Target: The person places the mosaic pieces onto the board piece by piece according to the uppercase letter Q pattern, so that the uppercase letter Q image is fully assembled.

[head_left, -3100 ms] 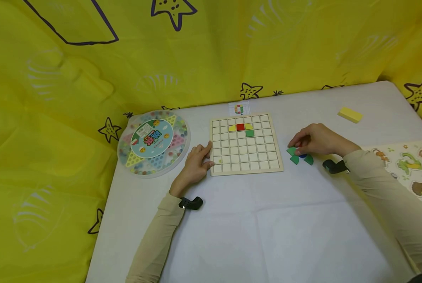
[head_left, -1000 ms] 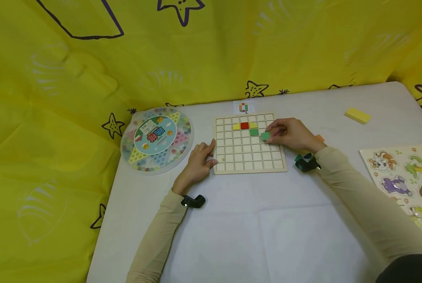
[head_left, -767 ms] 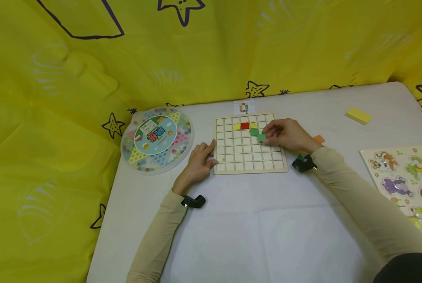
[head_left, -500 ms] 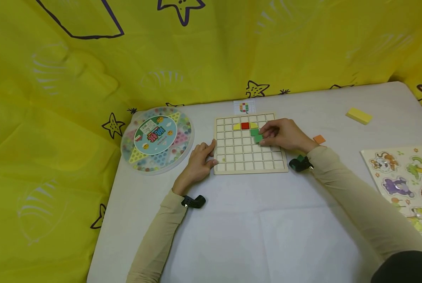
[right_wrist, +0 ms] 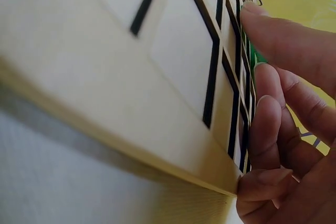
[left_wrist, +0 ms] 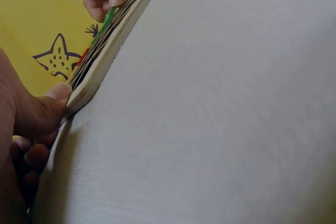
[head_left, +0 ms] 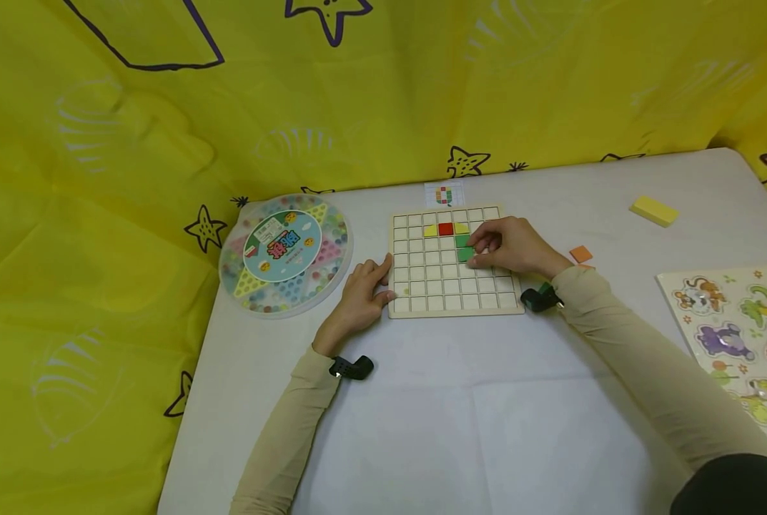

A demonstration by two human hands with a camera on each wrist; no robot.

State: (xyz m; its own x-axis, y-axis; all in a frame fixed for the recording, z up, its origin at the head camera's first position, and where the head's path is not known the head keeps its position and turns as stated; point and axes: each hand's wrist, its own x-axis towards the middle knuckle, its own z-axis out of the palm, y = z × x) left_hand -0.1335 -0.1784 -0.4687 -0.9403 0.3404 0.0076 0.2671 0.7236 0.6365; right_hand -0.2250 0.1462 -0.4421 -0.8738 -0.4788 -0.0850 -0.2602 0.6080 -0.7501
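Note:
In the head view my left hand [head_left: 355,304] rests against the left edge of a wooden grid board [head_left: 427,307]. Its thumb tip touches the rim, as the left wrist view also shows. At the board my right hand [head_left: 515,247] pinches a green square tile [head_left: 464,254] between thumb and fingertips, at a cell directly below another green tile [head_left: 462,240]. Above these, a red square tile [head_left: 445,229] lies between two yellow corner tiles, of which the left yellow tile [head_left: 430,229] shows fully. In the right wrist view my fingers mostly cover the green pieces.
A small pattern card [head_left: 444,194] lies behind the board. The round marble game box [head_left: 284,255] is at the left. Orange tiles [head_left: 580,254] and partly hidden green pieces lie near my right wrist. A yellow block [head_left: 654,212] and an animal puzzle board [head_left: 730,322] are farther right.
My right hand has gone from the loose pieces to the board with a green square tile, then shifted left and set it flat under the other green tile. My left hand keeps its place.

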